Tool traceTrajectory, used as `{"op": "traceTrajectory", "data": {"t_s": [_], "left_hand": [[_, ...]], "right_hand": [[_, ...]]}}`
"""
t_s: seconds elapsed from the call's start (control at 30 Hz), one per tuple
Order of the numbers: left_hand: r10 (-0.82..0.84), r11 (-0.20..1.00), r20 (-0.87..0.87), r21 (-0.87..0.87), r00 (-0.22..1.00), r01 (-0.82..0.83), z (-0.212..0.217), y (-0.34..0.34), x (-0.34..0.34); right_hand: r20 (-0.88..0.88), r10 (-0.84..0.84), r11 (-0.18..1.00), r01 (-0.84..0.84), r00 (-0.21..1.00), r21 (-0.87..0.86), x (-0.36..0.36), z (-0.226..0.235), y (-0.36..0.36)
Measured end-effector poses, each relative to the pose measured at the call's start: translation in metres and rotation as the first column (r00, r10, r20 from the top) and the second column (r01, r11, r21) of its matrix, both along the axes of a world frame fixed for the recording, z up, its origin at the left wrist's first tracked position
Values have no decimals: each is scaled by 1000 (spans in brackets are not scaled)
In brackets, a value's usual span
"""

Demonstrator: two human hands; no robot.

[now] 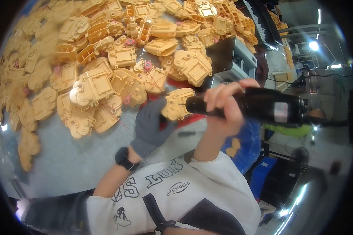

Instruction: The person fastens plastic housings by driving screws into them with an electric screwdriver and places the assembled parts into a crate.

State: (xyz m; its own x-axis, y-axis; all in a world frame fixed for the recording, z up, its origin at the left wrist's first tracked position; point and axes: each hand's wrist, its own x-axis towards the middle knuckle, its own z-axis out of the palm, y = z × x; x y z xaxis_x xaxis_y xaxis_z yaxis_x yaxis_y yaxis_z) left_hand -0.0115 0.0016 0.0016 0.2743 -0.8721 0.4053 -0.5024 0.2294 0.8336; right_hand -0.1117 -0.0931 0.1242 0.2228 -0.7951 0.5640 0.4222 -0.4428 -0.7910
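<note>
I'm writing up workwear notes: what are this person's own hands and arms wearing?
The left hand wears a grey glove, and a black watch with a dark face and strap sits on that wrist. The right hand has no glove. Both forearms are bare below the white sleeves of the top.

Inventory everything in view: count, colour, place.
Held moulded plastic housing: 1, yellow, centre
Cylindrical power tool: 1, black, tip at that housing
Smooth tabletop: 1, grey, left
Other plastic housings: dozens, yellow, heaped on tabletop
Round parts: several, pinkish red, in heap
Flat surface: 1, red, under held housing
Boxy device: 1, black and grey, beyond tool
Plastic sheeting: 1, blue, right
Ceiling lights: several, white, right
Printed shirt: 1, white, bottom
Wristwatch: 1, black, lower centre
Left hand: 1, grey glove, centre
Right hand: 1, bare, on tool
</note>
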Motion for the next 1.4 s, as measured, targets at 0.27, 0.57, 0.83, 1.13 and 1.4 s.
{"op": "traceTrajectory", "data": {"t_s": [0.27, 0.57, 0.83, 1.13, 1.4], "left_hand": [[-27, 1000, -15, 2, 1000, 27, -2, 2, 1], [-29, 1000, -38, 2, 999, 29, 0, 2, 2], [-40, 998, -55, 49, 998, 43, 2, 4, 2], [-90, 995, -65, 43, 994, 93, 10, -7, 13], [17, 996, -176, 92, 984, -1, 10, 1, 0]], "right_hand": [[-80, -46, 998, 49, 996, 35, 21, -5, -10], [-170, -41, 990, 63, 985, 123, 26, -8, -14], [-206, 14, 986, 21, 979, 165, 28, -12, -18], [-206, -20, 984, 56, 978, 170, 33, -11, -27], [-41, -98, 869, 106, 994, 484, 5, -30, -30]]}}
